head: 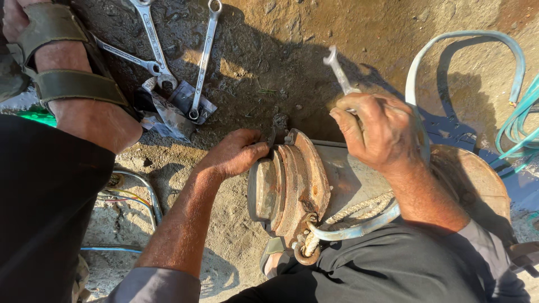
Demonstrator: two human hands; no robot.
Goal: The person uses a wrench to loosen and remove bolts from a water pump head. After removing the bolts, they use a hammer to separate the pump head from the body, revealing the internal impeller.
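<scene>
A rusty round pump housing (pixel 292 185) lies on its side on the sandy ground between my arms. My left hand (pixel 236 152) rests on its upper left rim, fingers curled around a dark tool (pixel 276 124) set against the flange. My right hand (pixel 377 128) is raised above the housing and grips a silver wrench (pixel 338 68), whose open jaw points up and left. A frayed rope (pixel 348 216) and a pale blue hose (pixel 359 227) pass through a ring at the housing's lower edge.
Three silver spanners (pixel 154 42) lie on the dirt at the top left beside a crumpled wrapper (pixel 171 115). A sandalled foot (pixel 73 84) stands at the left. Coloured wires (pixel 126 196) run near it. Teal hose coils (pixel 519 120) lie at the right.
</scene>
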